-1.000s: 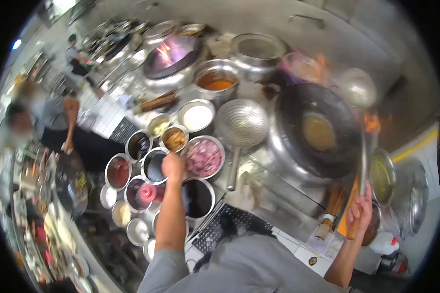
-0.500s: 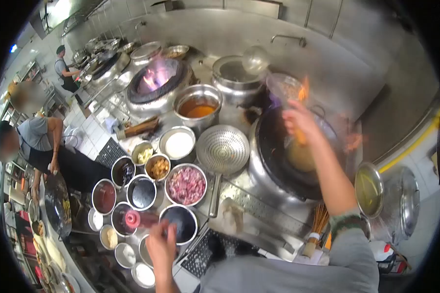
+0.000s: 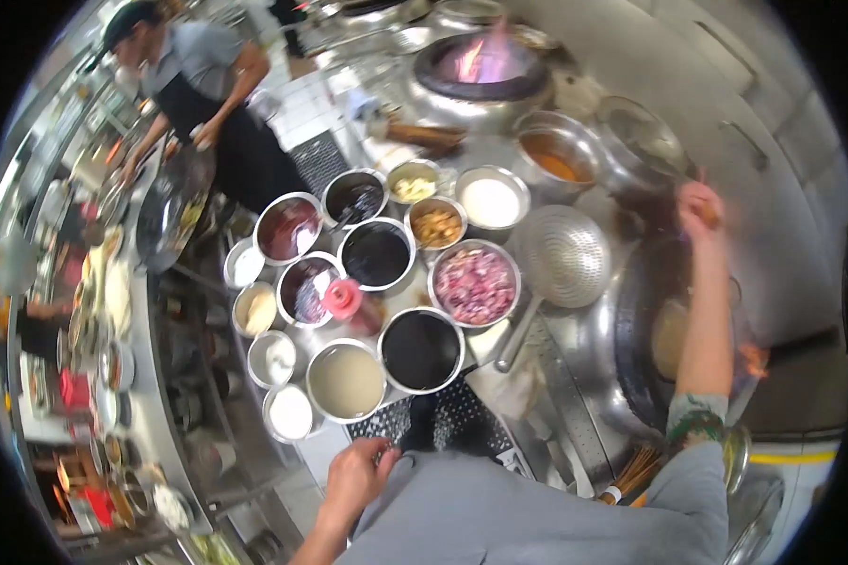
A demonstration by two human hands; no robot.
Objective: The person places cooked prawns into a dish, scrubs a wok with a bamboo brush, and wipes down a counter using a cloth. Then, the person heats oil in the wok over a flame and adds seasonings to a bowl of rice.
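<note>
The wok [image 3: 639, 325], something pale inside, sits at right; work over it seems in hand, calling for care near the flame [image 3: 752, 363]. The right hand [image 3: 701, 213] curls beyond (blur hides any grip); the left hand [image 3: 358, 476], loosely curled, looks empty. Pots [image 3: 347, 379] crowd the counter [image 3: 558, 369]; a co-worker [image 3: 203, 61] stands farther left.

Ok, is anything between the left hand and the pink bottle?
Yes: seen from the head view, the bowl of pale liquid lies between the left hand and the pink bottle. The bottle seems to stand taller, so reaching over the bowl looks possible.
</note>
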